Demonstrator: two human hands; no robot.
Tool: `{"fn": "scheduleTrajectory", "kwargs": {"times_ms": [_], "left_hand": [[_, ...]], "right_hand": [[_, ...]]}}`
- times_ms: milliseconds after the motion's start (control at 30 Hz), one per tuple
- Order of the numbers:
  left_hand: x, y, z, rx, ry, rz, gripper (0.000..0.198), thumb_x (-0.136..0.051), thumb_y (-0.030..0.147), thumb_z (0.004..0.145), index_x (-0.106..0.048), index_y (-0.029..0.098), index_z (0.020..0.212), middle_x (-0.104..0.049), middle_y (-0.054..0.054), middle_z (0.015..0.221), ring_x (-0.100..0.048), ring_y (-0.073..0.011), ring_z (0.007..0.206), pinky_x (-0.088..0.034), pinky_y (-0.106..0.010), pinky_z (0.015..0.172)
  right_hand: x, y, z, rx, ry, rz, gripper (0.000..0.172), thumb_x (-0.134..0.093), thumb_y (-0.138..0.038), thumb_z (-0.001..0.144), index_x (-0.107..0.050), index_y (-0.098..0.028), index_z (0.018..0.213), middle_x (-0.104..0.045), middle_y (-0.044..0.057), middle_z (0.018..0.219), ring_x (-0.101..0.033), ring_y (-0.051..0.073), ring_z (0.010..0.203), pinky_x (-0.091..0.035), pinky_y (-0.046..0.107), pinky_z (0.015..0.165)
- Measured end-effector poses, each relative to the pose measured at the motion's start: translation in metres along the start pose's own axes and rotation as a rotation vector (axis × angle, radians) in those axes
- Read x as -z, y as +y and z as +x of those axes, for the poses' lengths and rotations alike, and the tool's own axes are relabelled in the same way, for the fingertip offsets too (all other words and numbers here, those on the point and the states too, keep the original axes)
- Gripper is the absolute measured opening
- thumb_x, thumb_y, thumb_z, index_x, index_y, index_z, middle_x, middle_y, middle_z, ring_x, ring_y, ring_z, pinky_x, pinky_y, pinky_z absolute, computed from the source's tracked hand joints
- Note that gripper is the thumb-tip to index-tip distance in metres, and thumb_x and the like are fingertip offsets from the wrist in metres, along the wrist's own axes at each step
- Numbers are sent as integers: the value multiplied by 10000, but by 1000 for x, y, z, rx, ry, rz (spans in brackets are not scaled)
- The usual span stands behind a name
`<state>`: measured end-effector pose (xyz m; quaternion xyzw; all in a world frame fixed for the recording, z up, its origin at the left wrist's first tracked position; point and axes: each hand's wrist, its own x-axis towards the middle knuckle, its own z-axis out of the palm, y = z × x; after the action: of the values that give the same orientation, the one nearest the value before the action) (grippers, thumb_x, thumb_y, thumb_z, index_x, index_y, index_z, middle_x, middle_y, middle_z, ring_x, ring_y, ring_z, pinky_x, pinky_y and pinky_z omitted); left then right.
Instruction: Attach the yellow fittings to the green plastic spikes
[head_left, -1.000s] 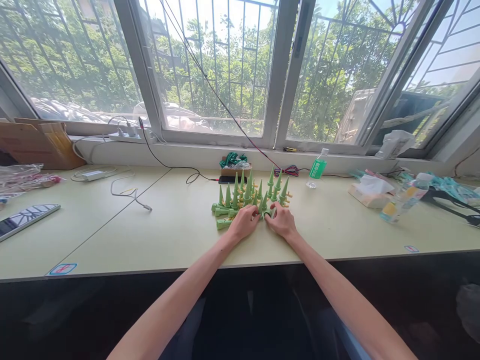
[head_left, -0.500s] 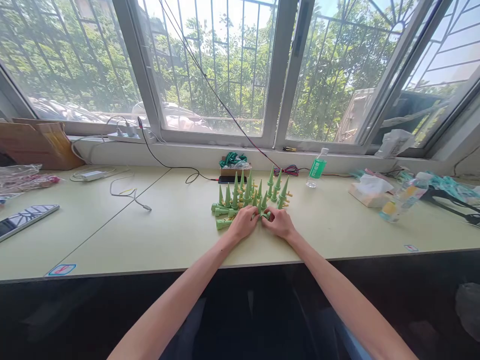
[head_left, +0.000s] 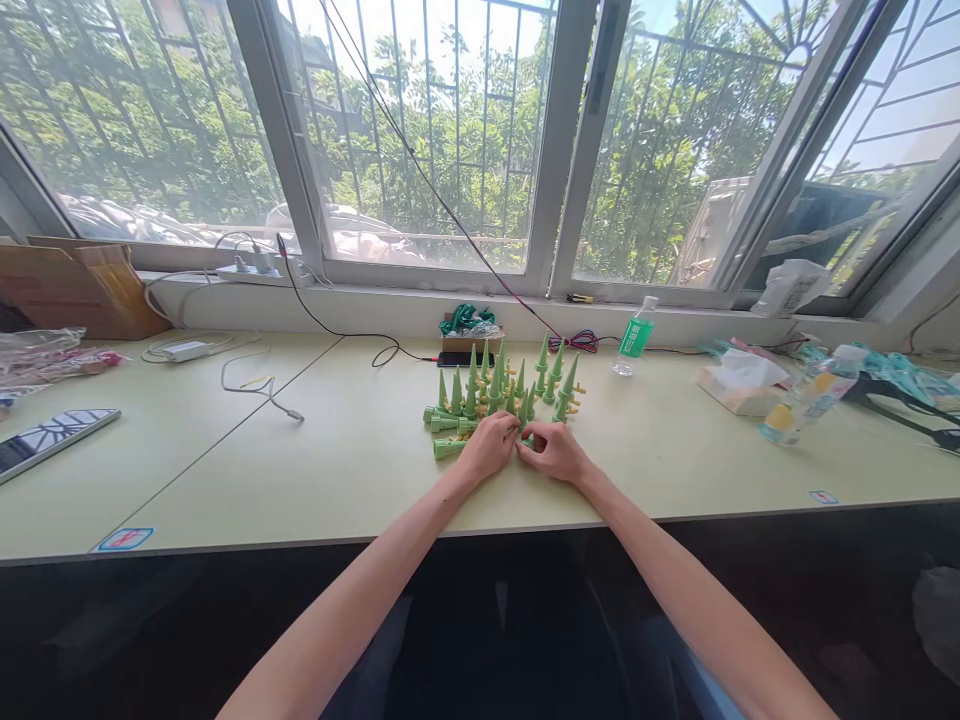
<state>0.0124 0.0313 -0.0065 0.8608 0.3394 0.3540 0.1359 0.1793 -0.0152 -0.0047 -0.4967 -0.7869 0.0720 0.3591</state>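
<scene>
Head view: left hand [head_left: 492, 447] and right hand [head_left: 555, 452] curl beside green cones [head_left: 496, 388]; I can't tell whether they're gripping.

Counted: one left hand [head_left: 491, 447] and one right hand [head_left: 555, 453], two in all. Upright green cones [head_left: 541, 362] numbered more than ten, overlapping too closely for an exact figure. Green pieces [head_left: 448, 448] lying sideways numbered at least three. Bottles [head_left: 636, 338] came to two, stickers [head_left: 126, 539] to two. Tissue box [head_left: 739, 398], large cardboard box [head_left: 67, 288] and white adapter [head_left: 186, 351]: each stood at one.
</scene>
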Motion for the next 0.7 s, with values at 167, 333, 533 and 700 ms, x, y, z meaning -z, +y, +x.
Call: {"fn": "scheduleTrajectory", "kwargs": {"times_ms": [167, 333, 533, 700], "left_hand": [[-1, 1, 1, 0, -32, 25, 294, -421, 93, 890, -690, 136, 1000, -681, -103, 1014, -640, -203, 923, -488, -304, 830], [-2, 1, 1, 32, -91, 97, 424, -459, -15, 755, -674, 137, 1087, -689, -121, 1100, -636, -249, 1041, -484, -336, 908], [-3, 2, 2, 49, -109, 106, 400, -407, 76, 875, -634, 103, 1202, -651, -149, 1229, -611, -266, 1145, -467, -381, 983], [-4, 1, 2, 62, -109, 98, 403, -405, 100, 905, -616, 120, 1247, -601, -145, 1313, -576, -260, 1216, -446, -386, 1028]], "right_hand": [[0, -1, -1, 24, -33, -2, 172, -591, -326, 821, -648, -186, 740, -473, -58, 516, -408, 86, 491, -346, 208, 565], [1, -1, -1, 45, -40, 13, 298, -515, -393, 903, -662, -183, 751, -462, -51, 513, -385, 89, 491, -330, 210, 563], [1, -2, -1, 62, -38, 5, 230, -518, -315, 879, -666, -177, 771, -495, -44, 537, -417, 91, 507, -343, 208, 577], [1, -4, -3, 81, -56, 23, 217, -518, -282, 852, -638, -184, 701, -473, -47, 511, -388, 89, 493, -359, 211, 578]]}}
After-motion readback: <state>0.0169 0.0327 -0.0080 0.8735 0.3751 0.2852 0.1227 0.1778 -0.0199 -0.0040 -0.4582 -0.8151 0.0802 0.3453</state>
